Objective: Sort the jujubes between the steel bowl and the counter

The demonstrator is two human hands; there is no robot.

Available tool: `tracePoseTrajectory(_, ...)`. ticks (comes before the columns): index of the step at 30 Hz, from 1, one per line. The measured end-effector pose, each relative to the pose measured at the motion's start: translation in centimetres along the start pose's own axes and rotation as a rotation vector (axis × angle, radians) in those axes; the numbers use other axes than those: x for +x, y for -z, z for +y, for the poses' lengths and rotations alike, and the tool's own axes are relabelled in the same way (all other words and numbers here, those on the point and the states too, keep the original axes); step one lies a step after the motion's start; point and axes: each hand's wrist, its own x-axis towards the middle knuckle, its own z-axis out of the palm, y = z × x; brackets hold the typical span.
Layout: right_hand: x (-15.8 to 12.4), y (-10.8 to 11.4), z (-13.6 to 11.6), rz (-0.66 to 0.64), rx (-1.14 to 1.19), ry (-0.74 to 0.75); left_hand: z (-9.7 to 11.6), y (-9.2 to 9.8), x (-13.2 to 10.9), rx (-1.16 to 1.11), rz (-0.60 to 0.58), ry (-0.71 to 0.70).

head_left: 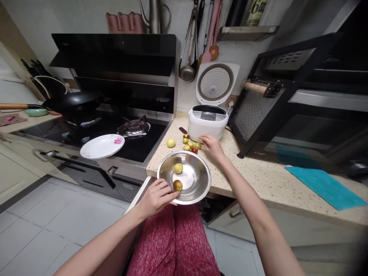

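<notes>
A stainless steel bowl (201,184) sits at the counter's front edge, partly jutting over it. My left hand (156,197) is closed on its near left rim, fingertips beside a brownish jujube (177,185) inside. A yellow-green jujube (178,168) lies farther back in the bowl. Over the counter, my right hand (212,146) reaches with fingers stretched out, just right of a green jujube (198,145) and with nothing visible in it. Several more green and reddish jujubes (186,147) lie grouped behind the bowl. One pale round fruit (171,143) lies apart on the left.
An open white rice cooker (207,124) stands behind the jujubes. To the left, a floral white plate (100,147) rests at the stove's front edge, with a black wok (73,103) farther back. A black rack (250,103) and a teal cloth (324,186) are on the right.
</notes>
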Motion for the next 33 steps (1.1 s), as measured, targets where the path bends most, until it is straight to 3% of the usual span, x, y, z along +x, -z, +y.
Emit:
tracePoseTrajectory(11,-1.9,-1.2,2.5,-0.286,-0.136,0.139,-0.1,0.1,-0.1,-0.045,-0.031,0.022)
tracePoseTrajectory(21,-2.2,-1.5,2.9,-0.176,0.086,0.105,-0.3,0.1,0.0,-0.062,-0.042,0.024)
tracePoseTrajectory(33,-2.1,-1.6,2.9,-0.196,0.178,0.071,-0.3,0.2,0.0,-0.052,-0.035,0.018)
